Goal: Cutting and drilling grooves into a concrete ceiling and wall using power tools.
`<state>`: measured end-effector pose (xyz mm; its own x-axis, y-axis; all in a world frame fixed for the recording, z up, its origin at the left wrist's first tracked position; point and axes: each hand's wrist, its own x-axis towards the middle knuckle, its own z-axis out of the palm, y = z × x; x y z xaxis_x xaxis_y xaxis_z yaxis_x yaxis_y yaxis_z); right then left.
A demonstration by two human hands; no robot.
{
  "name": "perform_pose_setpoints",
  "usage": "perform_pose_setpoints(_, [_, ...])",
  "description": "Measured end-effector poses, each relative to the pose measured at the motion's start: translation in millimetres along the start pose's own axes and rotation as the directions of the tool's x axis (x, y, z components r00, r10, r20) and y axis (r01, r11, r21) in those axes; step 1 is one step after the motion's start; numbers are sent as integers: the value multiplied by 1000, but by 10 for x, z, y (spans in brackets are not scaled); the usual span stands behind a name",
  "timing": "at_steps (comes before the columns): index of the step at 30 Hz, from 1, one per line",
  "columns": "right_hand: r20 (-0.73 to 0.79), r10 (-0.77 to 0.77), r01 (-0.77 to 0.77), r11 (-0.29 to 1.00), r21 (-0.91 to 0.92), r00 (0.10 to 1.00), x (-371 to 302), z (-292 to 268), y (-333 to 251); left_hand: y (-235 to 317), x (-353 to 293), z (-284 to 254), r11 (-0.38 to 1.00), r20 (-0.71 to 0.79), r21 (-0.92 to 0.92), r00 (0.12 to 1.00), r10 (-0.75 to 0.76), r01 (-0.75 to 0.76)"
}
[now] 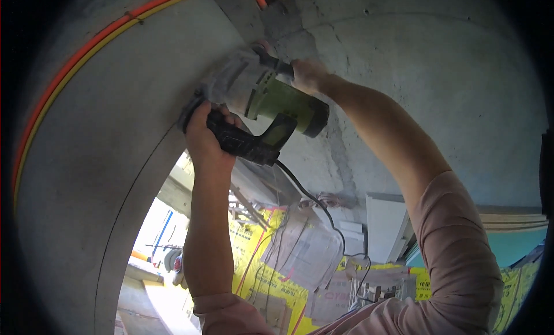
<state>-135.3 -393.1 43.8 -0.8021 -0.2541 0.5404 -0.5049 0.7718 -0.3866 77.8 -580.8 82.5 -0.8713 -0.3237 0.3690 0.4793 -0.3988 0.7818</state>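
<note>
A wall chaser with a green motor body and a dusty grey guard is held up against the concrete surface. My left hand is wrapped round its black rear handle, thumb up beside the guard. My right hand, slightly blurred, grips the black side handle at the far end. The guard covers the blade, so I cannot see whether it is cutting. A thin dark line runs along the concrete up to the guard. From the rear handle a black power cord hangs down.
Orange and yellow conduits curve along the concrete at the left. Below are yellow floor sheeting and flattened cardboard. White panels and stacked boards lean at the right. A bright opening lies at the lower left.
</note>
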Motion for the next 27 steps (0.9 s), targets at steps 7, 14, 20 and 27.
perform_pose_setpoints(7, [-12, 26, -26, 1000, -5, 1000, -172, 57, -86, 41, -132, -4, 998, -36, 21, 998, -55, 56])
perform_pose_setpoints(14, [-98, 5, -8, 1000, -22, 995, -301, -55, -197, 112, -288, -59, 997, 7, -57, 999, -46, 47])
perform_pose_setpoints(20, [-133, -53, 51, 998, -20, 990, -587, 184, -185, 16, -658, -128, 998, 22, -65, 999, 27, -25])
perform_pose_setpoints(27, [312, 211, -315, -23, 949, 926, -2037, 1918, 441, -435, -1248, -274, 953, 336, 302, 935, -114, 8])
